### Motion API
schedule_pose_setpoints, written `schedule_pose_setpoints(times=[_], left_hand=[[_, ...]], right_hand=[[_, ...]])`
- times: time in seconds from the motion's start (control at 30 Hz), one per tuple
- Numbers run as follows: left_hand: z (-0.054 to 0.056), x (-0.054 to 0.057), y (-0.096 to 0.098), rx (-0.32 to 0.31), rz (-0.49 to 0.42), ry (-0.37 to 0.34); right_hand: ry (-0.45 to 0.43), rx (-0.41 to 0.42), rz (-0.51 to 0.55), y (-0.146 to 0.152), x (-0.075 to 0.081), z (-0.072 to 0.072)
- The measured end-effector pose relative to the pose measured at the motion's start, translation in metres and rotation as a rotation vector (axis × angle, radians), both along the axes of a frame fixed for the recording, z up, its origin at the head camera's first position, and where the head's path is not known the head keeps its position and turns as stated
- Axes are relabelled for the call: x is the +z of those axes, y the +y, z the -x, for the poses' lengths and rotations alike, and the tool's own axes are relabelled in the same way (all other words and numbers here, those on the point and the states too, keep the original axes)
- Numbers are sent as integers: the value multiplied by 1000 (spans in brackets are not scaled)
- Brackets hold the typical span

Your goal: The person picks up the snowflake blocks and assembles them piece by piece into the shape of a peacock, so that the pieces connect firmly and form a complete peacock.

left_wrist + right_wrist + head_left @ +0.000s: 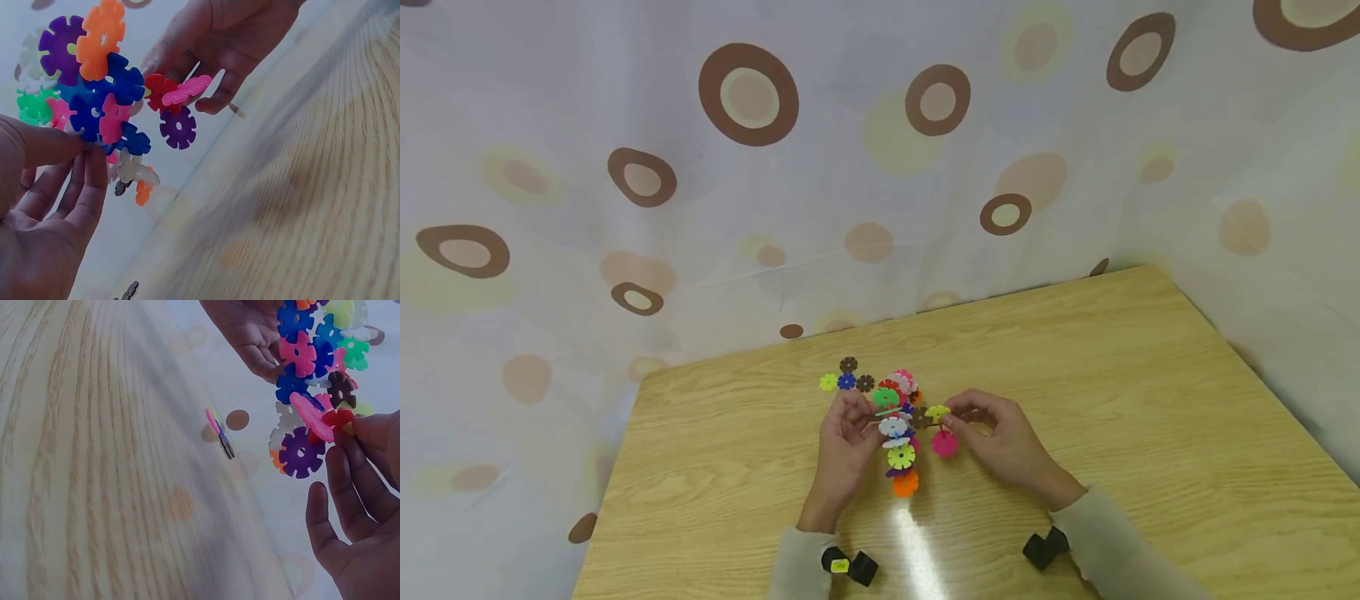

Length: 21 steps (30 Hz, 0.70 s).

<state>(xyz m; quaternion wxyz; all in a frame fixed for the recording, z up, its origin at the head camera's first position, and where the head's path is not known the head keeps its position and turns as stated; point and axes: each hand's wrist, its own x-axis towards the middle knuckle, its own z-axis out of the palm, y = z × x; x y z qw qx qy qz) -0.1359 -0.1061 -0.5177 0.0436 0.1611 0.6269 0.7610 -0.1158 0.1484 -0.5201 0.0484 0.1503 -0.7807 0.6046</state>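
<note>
A colourful model of notched, flower-shaped plastic discs slotted together (893, 427) is held up over the table between both hands. My left hand (844, 446) grips it from its left side, and in the left wrist view thumb and fingertips pinch by a blue disc (84, 117). On the other side, my right hand (1003, 442) pinches the edge of a yellow disc (937, 412) on a branch sticking out of the model. A pink disc (944, 443) hangs under that branch. In the right wrist view the fingers hold close to a red disc (337, 417), with a purple disc (302, 452) beside it.
Just beyond the left hand lies a small joined group of discs, including a blue disc (847, 381) and a yellow disc (827, 382). The wooden table (1150, 400) meets a patterned cloth backdrop (835, 183) at its far edge.
</note>
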Motion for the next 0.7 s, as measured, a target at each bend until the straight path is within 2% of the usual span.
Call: schedule_pose_setpoints(times=[0.1, 0.37, 0.7], left_hand=[[0, 1, 0, 15, 3, -6], [-2, 4, -3, 39, 103, 14], [-8, 6, 0, 78, 266, 106]], right_hand=[[16, 24, 2, 1, -1, 1], [17, 47, 1, 3, 3, 2], [19, 47, -5, 6, 3, 1]])
